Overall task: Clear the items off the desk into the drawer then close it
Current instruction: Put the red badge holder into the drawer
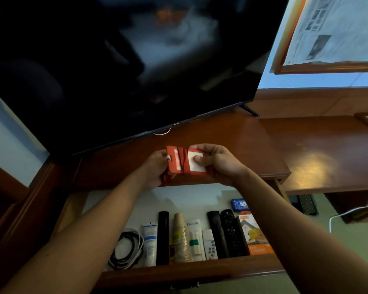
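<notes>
1. Two hands hold one item, a red wallet, above the desk and just behind the open drawer; it touches neither

2. Handling, as judged: the wallet looks light, thin and soft, a folding case that will flex at its spine rather than hold a shape. A white card or window shows on its right panel; loose contents could slip out if it is tipped while open. Not fragile. Best held by the outer edges with the flaps pressed together, then laid flat

3. Left hand: fingers curled round the left edge of the wallet, gripping it from below and the side. Little of the fingertips shows

4. Right hand: fingers wrapped over the wallet's right edge, thumb pressed flat on the white panel. A firm pinch, not a loose one

5. Drawer contents, front row: a coiled cable at the left end, then a tube, stacked paper cups, remotes and an orange box at the right end

6. Space, as judged: the pale drawer floor behind that row, nearest the desk, lies bare and would take the wallet flat

7. The drawer is not yet closed
</notes>
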A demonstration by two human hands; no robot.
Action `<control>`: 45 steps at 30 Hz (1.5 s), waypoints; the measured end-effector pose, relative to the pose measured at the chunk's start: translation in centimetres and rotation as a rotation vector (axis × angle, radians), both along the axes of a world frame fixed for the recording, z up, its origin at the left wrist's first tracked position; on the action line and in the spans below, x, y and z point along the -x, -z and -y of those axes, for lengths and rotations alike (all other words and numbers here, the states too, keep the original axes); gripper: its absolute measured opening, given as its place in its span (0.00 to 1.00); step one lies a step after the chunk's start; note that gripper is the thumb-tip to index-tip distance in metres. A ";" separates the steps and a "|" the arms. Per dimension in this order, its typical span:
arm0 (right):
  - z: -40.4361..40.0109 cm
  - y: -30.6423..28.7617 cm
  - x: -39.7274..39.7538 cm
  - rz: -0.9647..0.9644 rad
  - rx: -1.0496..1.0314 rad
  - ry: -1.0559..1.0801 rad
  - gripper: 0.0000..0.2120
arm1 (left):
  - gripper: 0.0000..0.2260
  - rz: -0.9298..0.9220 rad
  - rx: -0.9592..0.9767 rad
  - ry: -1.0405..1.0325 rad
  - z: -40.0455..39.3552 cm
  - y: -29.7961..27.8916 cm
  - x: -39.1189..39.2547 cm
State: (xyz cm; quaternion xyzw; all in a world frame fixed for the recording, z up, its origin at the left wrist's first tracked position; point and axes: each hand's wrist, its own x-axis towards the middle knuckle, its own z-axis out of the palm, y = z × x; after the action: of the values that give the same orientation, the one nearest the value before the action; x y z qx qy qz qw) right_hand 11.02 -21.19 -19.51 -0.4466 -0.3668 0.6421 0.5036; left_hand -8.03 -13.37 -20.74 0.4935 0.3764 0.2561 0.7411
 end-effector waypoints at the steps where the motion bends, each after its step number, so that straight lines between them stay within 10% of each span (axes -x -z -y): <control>1: -0.1 0.4 0.1 -0.019 0.018 0.058 0.22 | 0.18 0.003 0.013 -0.018 0.6 0.3 -0.4; 15: -0.8 2.7 1.2 0.379 -0.033 0.582 0.13 | 0.10 -0.397 -0.349 -0.123 3.6 2.6 -2.4; 25: -1.0 3.0 0.5 1.039 -0.377 0.266 0.11 | 0.09 -0.726 -1.046 0.131 2.4 1.2 -1.5; 33: -0.9 3.3 -1.0 0.634 -0.057 -0.025 0.14 | 0.08 -0.719 -1.310 0.062 1.6 2.0 -1.1; 39: 0.0 4.7 -1.2 0.301 0.083 -0.022 0.13 | 0.20 -0.743 -0.717 -0.072 1.9 2.1 -2.0; 45: 0.6 5.3 -0.6 0.318 0.103 -0.088 0.20 | 0.11 -0.668 -0.463 -0.068 2.2 2.4 -2.1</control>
State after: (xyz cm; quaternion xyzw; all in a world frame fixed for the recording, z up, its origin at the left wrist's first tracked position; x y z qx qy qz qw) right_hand 11.60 -21.76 -24.79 -0.5512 -0.4276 0.6030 0.3870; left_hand -5.92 -15.60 -23.09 0.6908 0.5446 0.1841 0.4385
